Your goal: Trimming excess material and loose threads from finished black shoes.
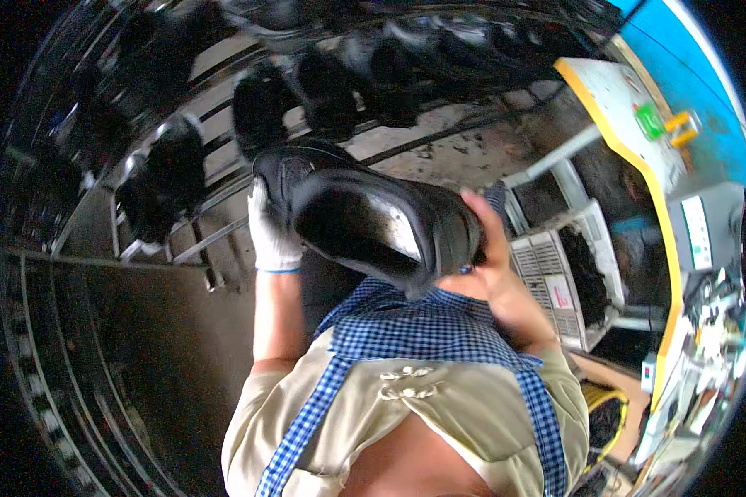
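Gloved left hand [272, 236]: centre left, fingers closed on the toe end of the shoe; a broad, firm press seems best, as a cloth glove may slip on a smooth upper.
Black shoe [369, 219]: middle of the frame, held up with its opening toward the camera, toe to the upper left, heel to the lower right; steadying it by both ends should leave the collar uncrushed.
Bare right hand [497, 261]: right of centre, fingers gripping round the heel; support from beneath would likely carry the weight without denting it.
Rack shoes [170, 178]: upper left, dark and blurred; their number and outlines are hard to tell.
Toe side: the left fingers pass partly out of sight behind the upper.
Sole and lining: the sole faces away, unseen; a pale patch shows inside toward the heel, while the toe cavity is lost in black.
Heel side: some right fingers are hidden by the shoe.
Crate [547, 269]: right of the hand; its black contents cannot be identified.
Worktop [609, 95]: far right, yellow-edged; the clutter [713, 348] at lower right is too jumbled to sort and runs into the lens rim.
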